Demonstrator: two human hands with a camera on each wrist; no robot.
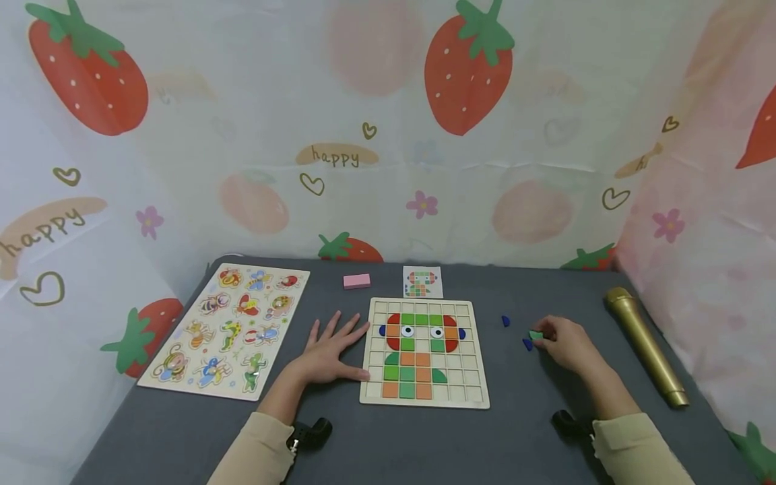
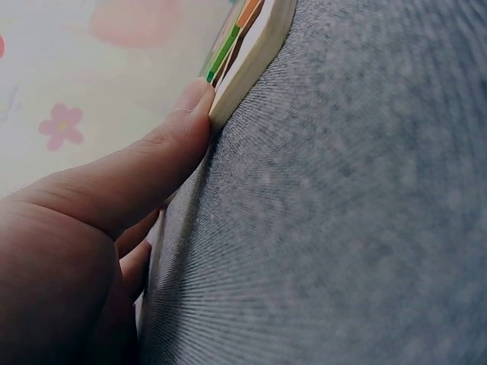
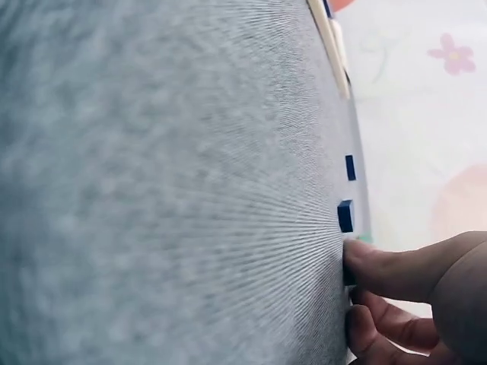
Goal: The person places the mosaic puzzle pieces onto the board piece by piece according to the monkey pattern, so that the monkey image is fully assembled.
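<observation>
A wooden grid board (image 1: 456, 391) lies in the middle of the table, with red, green, orange and blue pieces forming a figure with two eyes. My left hand (image 1: 324, 357) rests at its left side, fingers spread; in the left wrist view the thumb (image 2: 186, 114) touches the board's edge. To the right of the board, my right hand (image 1: 570, 345) pinches a small green puzzle piece (image 1: 535, 335) between thumb and fingers, low at the tabletop. Most of that piece is hidden in the right wrist view. Two small blue pieces (image 1: 527, 344) lie close to these fingertips.
Behind the board lie a small pattern card (image 1: 422, 281) and a pink block (image 1: 356, 281). A puzzle board with insect pictures (image 1: 242, 330) lies at the left. A gold cylinder (image 1: 647, 350) lies along the right side. A strawberry-printed curtain (image 1: 388, 101) hangs behind the table.
</observation>
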